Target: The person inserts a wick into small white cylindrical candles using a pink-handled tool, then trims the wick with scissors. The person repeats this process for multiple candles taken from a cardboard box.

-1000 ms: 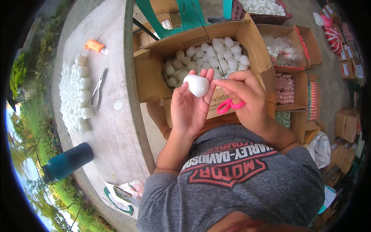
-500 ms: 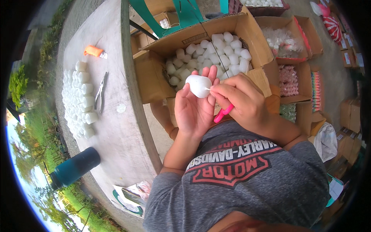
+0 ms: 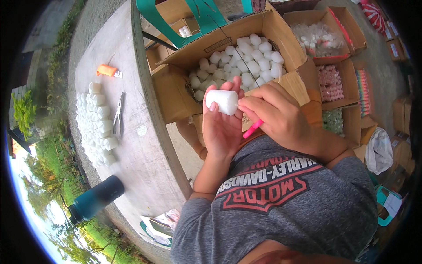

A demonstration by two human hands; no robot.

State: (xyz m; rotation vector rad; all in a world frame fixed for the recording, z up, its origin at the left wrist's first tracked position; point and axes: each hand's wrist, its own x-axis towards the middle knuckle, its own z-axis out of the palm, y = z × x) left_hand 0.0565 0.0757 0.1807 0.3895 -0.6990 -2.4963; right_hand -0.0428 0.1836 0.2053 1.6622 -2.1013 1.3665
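Observation:
A white candle [image 3: 221,102] lies on its side in my left hand [image 3: 222,127], with the thumb over it and the fingers behind. My right hand [image 3: 277,110] pinches at the wick end of the candle, its fingertips close to the end face. Pink-handled scissors [image 3: 253,129] are tucked in the same right hand; only the pink handle shows and the blades are hidden. Just beyond my hands stands a cardboard box [image 3: 176,90] holding many white candles [image 3: 246,57].
On the pale table [image 3: 145,171] at the left lie rows of white candles [image 3: 94,127], pliers [image 3: 118,115], an orange-handled tool [image 3: 108,71] and a dark teal bottle [image 3: 96,199]. A green chair [image 3: 169,24] stands behind the box. Boxes with pink pieces [image 3: 329,82] are at the right.
The candle has turned in my left hand, so its side now shows more and its end faces my right fingers. The view has shifted slightly.

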